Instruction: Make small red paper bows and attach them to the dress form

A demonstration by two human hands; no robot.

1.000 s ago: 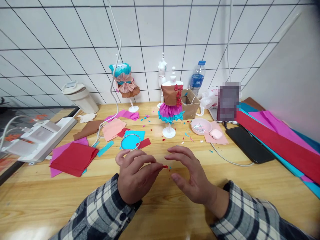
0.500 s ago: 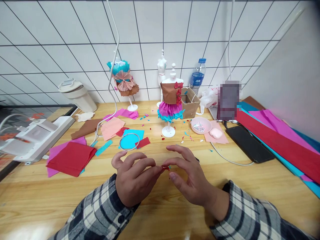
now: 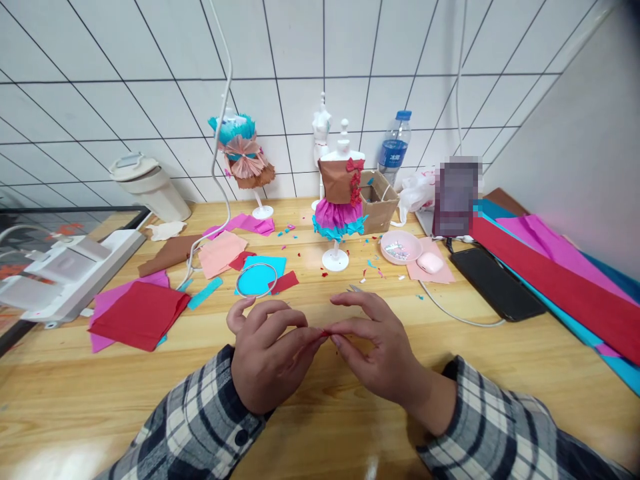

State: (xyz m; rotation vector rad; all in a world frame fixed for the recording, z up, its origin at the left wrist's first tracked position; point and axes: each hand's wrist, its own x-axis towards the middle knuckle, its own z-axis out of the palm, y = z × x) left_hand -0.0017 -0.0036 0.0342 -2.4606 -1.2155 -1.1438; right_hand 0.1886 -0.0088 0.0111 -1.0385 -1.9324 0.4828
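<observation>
Fingers of left hand (image 3: 270,363) and right hand (image 3: 387,355) pinch a red scrap (image 3: 325,333) directly between their tips; long axis indistinct.

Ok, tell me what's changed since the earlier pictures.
The right hand moved left, its thumb and index finger closing on the small red piece. The left hand still pinches it. The brown-topped mannequin and pink bowl stayed put.

Plaid sleeves, black, grey and cream: left sleeve (image 3: 193,417) at seven o'clock, right sleeve (image 3: 505,417) at five. Cuff edges dark. Round dark button (image 3: 242,437) near left cuff. Right sleeve darker toward four o'clock, pattern blurry there.
</observation>
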